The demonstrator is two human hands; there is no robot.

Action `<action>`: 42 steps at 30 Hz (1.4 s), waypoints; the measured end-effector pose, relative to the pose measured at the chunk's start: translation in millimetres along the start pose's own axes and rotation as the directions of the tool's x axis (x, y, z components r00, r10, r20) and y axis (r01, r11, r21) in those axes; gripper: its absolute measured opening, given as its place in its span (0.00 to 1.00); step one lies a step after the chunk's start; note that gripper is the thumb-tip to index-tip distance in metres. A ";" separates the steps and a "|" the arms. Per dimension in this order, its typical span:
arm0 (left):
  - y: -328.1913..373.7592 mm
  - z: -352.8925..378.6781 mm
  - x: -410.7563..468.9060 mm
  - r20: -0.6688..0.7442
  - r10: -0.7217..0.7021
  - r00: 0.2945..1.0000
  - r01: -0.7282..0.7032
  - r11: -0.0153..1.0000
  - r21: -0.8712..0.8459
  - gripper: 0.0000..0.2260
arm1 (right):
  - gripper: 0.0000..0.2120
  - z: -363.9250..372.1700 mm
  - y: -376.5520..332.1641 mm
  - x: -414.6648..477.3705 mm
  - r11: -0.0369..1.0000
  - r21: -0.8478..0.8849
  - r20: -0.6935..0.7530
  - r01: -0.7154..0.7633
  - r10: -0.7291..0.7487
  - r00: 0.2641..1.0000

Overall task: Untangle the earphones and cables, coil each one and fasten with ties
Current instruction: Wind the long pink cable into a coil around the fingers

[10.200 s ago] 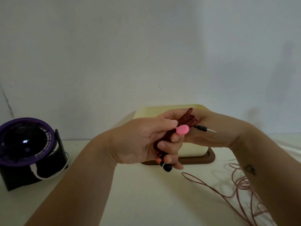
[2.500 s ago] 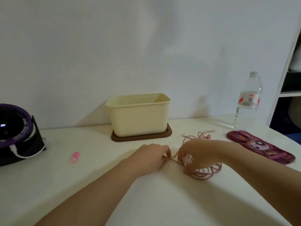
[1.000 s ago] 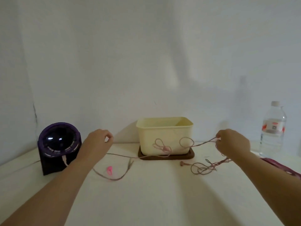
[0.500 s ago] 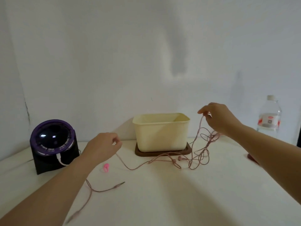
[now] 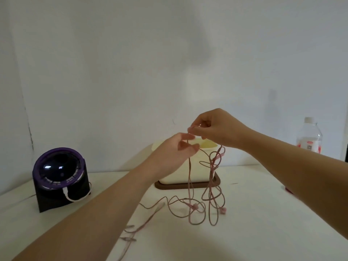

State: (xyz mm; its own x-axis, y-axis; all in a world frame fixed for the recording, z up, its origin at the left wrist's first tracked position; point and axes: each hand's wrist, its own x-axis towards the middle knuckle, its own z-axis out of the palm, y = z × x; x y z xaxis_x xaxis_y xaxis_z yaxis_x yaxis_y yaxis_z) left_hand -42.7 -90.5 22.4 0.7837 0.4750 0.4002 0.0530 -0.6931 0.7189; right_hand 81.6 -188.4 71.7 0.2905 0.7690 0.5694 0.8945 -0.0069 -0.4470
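Step in hand: untangling. The thin pink earphone cable (image 5: 189, 176) is held up at centre frame, in front of the cream plastic box (image 5: 175, 178). It is pinched at the top between thumb and forefinger of the right hand (image 5: 218, 129). Tangled loops hang to the white surface (image 5: 263, 213), where the pink earbuds (image 5: 195, 206) lie. The left hand (image 5: 173, 155) is half open, with one strand passing between its fingers; a firm grip cannot be confirmed. It is judged that the strand must next be drawn clear of the loops before coiling. The red-and-white label on the clear plastic bottle (image 5: 308, 136), at right edge, cannot be read.
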 end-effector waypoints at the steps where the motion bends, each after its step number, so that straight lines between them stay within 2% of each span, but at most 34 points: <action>1: 1.9 1.9 2.1 -0.046 0.006 0.999 -0.008 0.999 -0.042 0.08 | 0.06 -0.4 2.3 -1.1 1.000 0.010 -0.008 -0.006 0.006 1.000; 5: -9.6 -8.5 8.8 -0.289 -0.073 0.955 0.013 0.979 -0.204 0.11 | 0.05 -13.4 29.4 -6.4 0.994 0.032 -0.119 -0.102 0.105 0.987; 7: -22.0 -21.2 11.6 -0.396 -0.132 0.908 0.011 0.956 -0.293 0.11 | 0.07 -20.8 50.0 -8.3 0.957 0.209 -0.215 -0.199 0.244 0.946; 8: -28.0 -28.2 11.7 -0.436 -0.160 0.886 0.008 0.943 -0.332 0.11 | 0.08 -24.1 59.5 -9.0 0.894 0.381 -0.241 -0.237 0.343 0.908; 9: -35.0 -35.3 12.1 -0.464 -0.184 0.867 0.008 0.935 -0.355 0.10 | 0.09 -27.4 67.3 -9.8 0.780 0.570 -0.228 -0.259 0.453 0.862; 11: -46.5 -47.7 12.7 -0.482 -0.235 0.844 0.022 0.913 -0.407 0.10 | 0.11 -30.9 78.6 -13.2 0.461 0.845 -0.083 -0.270 0.612 0.787; 12: -50.8 -52.6 13.4 -0.470 -0.263 0.843 0.037 0.899 -0.436 0.09 | 0.12 -31.1 82.6 -14.6 0.319 0.905 0.012 -0.282 0.642 0.766; 13: -55.4 -57.2 14.1 -0.452 -0.283 0.846 0.064 0.895 -0.441 0.09 | 0.15 -30.3 85.9 -15.5 0.230 0.924 0.086 -0.305 0.652 0.753; 14: -58.3 -61.1 14.7 -0.429 -0.296 0.853 0.099 0.900 -0.424 0.09 | 0.18 -29.5 89.3 -16.2 0.208 0.918 0.129 -0.338 0.649 0.750; 15: -60.2 -65.1 14.3 -0.402 -0.310 0.862 0.138 0.905 -0.401 0.10 | 0.21 -27.4 92.6 -16.0 0.247 0.891 0.145 -0.382 0.641 0.754; 17: -63.4 -72.9 12.6 -0.343 -0.357 0.869 0.208 0.892 -0.401 0.15 | 0.25 -24.4 99.9 -17.8 0.462 0.754 0.095 -0.467 0.626 0.774; 19: -66.7 -80.5 9.0 -0.303 -0.414 0.859 0.255 0.857 -0.449 0.20 | 0.26 -21.3 106.9 -20.5 0.686 0.533 -0.017 -0.495 0.594 0.804; 21: -71.7 -84.9 5.6 -0.282 -0.465 0.839 0.267 0.804 -0.532 0.23 | 0.23 -16.1 116.7 -23.3 0.831 0.263 -0.163 -0.491 0.539 0.826; 23: -75.9 -86.0 2.5 -0.302 -0.516 0.802 0.230 0.733 -0.641 0.21 | 0.17 -8.0 126.9 -24.5 0.880 0.052 -0.281 -0.473 0.467 0.838; 24: -78.6 -86.6 1.0 -0.326 -0.537 0.778 0.196 0.701 -0.686 0.19 | 0.14 -3.4 131.0 -24.9 0.883 0.049 -0.311 -0.467 0.458 0.832; 26: -81.9 -86.8 -0.9 -0.363 -0.570 0.737 0.133 0.649 -0.749 0.15 | 0.10 1.4 138.6 -24.9 0.842 0.233 -0.321 -0.486 0.538 0.779; 28: -84.9 -89.1 -3.2 -0.376 -0.600 0.706 0.094 0.606 -0.790 0.12 | 0.11 3.0 141.4 -28.2 0.669 0.523 -0.228 -0.529 0.707 0.669; 30: -88.5 -91.3 -4.4 -0.377 -0.625 0.684 0.086 0.582 -0.809 0.11 | 0.15 4.7 140.4 -33.7 0.331 0.773 0.050 -0.541 0.819 0.572; 31: -91.1 -92.4 -4.6 -0.367 -0.625 0.689 0.063 0.556 -0.829 0.11 | 0.18 6.7 137.9 -34.7 0.125 0.863 0.202 -0.489 0.803 0.561; 32: -93.2 -92.9 -5.0 -0.346 -0.621 0.703 0.028 0.511 -0.859 0.12 | 0.21 8.7 134.9 -34.7 -0.041 0.912 0.291 -0.408 0.766 0.574; 33: -95.6 -92.9 -4.8 -0.320 -0.617 0.719 -0.007 0.455 -0.891 0.12 | 0.24 10.9 131.2 -34.4 -0.143 0.934 0.323 -0.329 0.734 0.597; 35: -101.3 -91.4 -3.9 -0.280 -0.607 0.744 -0.036 0.382 -0.923 0.11 | 0.25 15.0 126.4 -29.6 -0.213 0.959 0.283 -0.186 0.726 0.626; 37: -108.5 -88.7 -2.5 -0.284 -0.620 0.732 -0.030 0.387 -0.922 0.11 | 0.23 17.9 121.2 -25.7 -0.202 0.973 0.225 -0.108 0.752 0.620; 38: -111.9 -87.8 -1.5 -0.297 -0.634 0.715 -0.010 0.414 -0.910 0.11 | 0.23 19.4 118.6 -24.1 -0.127 0.983 0.182 -0.132 0.768 0.615; 39: -115.0 -86.2 -1.1 -0.314 -0.645 0.697 0.018 0.454 -0.891 0.12 | 0.23 21.6 119.4 -23.5 0.012 0.980 0.113 -0.200 0.792 0.600; 40: -116.8 -84.7 -1.5 -0.331 -0.652 0.682 0.052 0.495 -0.867 0.12 | 0.23 22.8 118.1 -23.8 0.204 0.934 0.007 -0.292 0.809 0.588; 42: -118.7 -82.9 -2.0 -0.373 -0.659 0.653 0.092 0.558 -0.825 0.15 | 0.24 24.9 120.0 -25.0 0.591 0.681 -0.251 -0.434 0.744 0.619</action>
State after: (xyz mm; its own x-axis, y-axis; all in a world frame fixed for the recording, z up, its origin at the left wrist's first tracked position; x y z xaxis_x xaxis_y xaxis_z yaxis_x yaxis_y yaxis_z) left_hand -101.8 35.8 -16.6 0.2462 0.9692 -0.0007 -0.4088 0.1045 0.9066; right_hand 173.3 -192.5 -13.3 0.9309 0.3100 0.1932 0.1709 0.0976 -0.9804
